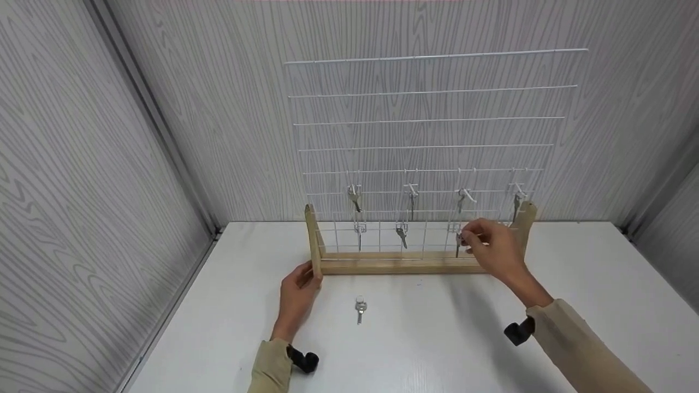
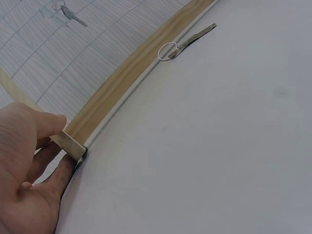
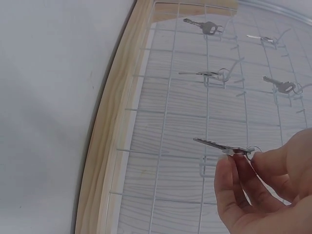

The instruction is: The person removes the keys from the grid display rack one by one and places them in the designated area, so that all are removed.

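Silver key [image 3: 217, 145] pinched in the right grip [image 1: 494, 248] at the lower right of the wire rack [image 1: 401, 266], long axis near vertical, blade downward; left grip [image 1: 297, 295], farther off, clamped around the rack's left end.

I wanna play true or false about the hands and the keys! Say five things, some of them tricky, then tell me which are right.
1. The right hand is pinching a key. True.

2. The left hand is holding a key too. False: it grips the wooden side piece near its lower end.

3. A loose key lies on the white table. True.

4. The wire grid has no keys hanging on it. False: several keys hang from its hooks, such as this upper-row key.

5. Both hands are touching the loose key. False: neither hand touches it.

6. The long bottom bar is wooden. True.
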`<act>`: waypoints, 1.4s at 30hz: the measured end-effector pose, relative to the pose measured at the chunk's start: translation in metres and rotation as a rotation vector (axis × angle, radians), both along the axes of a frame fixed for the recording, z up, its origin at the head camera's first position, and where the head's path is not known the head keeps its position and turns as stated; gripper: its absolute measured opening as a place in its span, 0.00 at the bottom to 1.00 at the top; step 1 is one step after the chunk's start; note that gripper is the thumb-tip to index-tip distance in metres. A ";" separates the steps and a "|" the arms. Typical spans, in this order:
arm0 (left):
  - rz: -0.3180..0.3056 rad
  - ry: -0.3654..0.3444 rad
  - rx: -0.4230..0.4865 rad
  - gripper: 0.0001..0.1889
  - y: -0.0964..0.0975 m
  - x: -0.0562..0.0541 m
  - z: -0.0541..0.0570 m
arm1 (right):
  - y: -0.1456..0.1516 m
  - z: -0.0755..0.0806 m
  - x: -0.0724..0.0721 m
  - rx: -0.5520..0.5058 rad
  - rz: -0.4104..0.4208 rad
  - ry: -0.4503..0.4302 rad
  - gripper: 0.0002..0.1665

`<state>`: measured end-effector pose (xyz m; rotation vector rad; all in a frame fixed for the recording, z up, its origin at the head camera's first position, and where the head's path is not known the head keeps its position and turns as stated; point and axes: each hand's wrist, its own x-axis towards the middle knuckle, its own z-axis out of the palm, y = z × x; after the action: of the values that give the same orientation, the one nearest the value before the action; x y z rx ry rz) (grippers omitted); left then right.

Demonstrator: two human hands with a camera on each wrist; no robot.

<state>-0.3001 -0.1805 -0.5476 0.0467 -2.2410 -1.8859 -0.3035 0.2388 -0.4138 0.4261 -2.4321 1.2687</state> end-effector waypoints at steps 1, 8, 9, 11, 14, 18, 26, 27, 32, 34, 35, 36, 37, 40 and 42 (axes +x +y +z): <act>0.000 -0.001 -0.001 0.24 0.000 0.000 0.000 | 0.000 0.000 0.001 -0.006 0.006 -0.002 0.07; 0.004 -0.007 -0.008 0.25 -0.003 -0.001 -0.001 | -0.002 0.001 0.007 -0.079 0.046 -0.027 0.06; 0.004 -0.006 -0.011 0.25 -0.004 -0.001 -0.001 | -0.002 0.002 0.008 -0.085 0.049 -0.026 0.06; 0.006 -0.007 -0.013 0.25 -0.004 -0.001 0.000 | -0.003 0.002 0.009 -0.090 0.052 -0.024 0.06; 0.008 -0.011 -0.010 0.26 -0.005 -0.001 0.000 | -0.004 0.002 0.009 -0.086 0.047 -0.020 0.05; 0.011 -0.022 -0.006 0.26 -0.005 -0.002 0.000 | -0.007 0.001 0.010 -0.072 0.032 -0.021 0.04; 0.014 -0.017 -0.004 0.26 -0.004 -0.002 -0.002 | -0.014 0.000 0.012 -0.047 0.034 -0.011 0.05; 0.014 -0.018 0.000 0.26 -0.004 -0.002 -0.002 | -0.015 -0.001 0.012 -0.046 0.033 -0.012 0.05; 0.014 -0.018 -0.006 0.26 -0.003 -0.001 -0.002 | -0.022 -0.003 0.014 -0.061 0.049 -0.031 0.05; 0.012 -0.016 -0.002 0.26 -0.002 -0.001 -0.002 | -0.025 -0.004 0.014 -0.074 0.054 -0.036 0.05; 0.010 -0.015 0.004 0.26 -0.002 -0.001 -0.002 | -0.026 -0.004 0.014 -0.075 0.057 -0.039 0.05; 0.009 -0.012 0.007 0.26 -0.001 0.000 -0.002 | -0.028 -0.005 0.014 -0.073 0.054 -0.041 0.05; 0.007 -0.011 0.013 0.26 0.000 0.000 -0.002 | -0.029 -0.005 0.014 -0.072 0.054 -0.042 0.05; 0.003 -0.006 0.021 0.26 0.001 0.000 -0.001 | -0.035 -0.006 0.013 -0.071 0.053 -0.054 0.05; 0.007 -0.005 0.009 0.26 0.002 0.000 -0.001 | -0.038 -0.008 0.012 -0.073 0.056 -0.056 0.04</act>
<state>-0.3000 -0.1787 -0.5488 0.0602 -2.2326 -1.8953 -0.2912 0.2005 -0.4214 0.4462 -2.4268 1.4060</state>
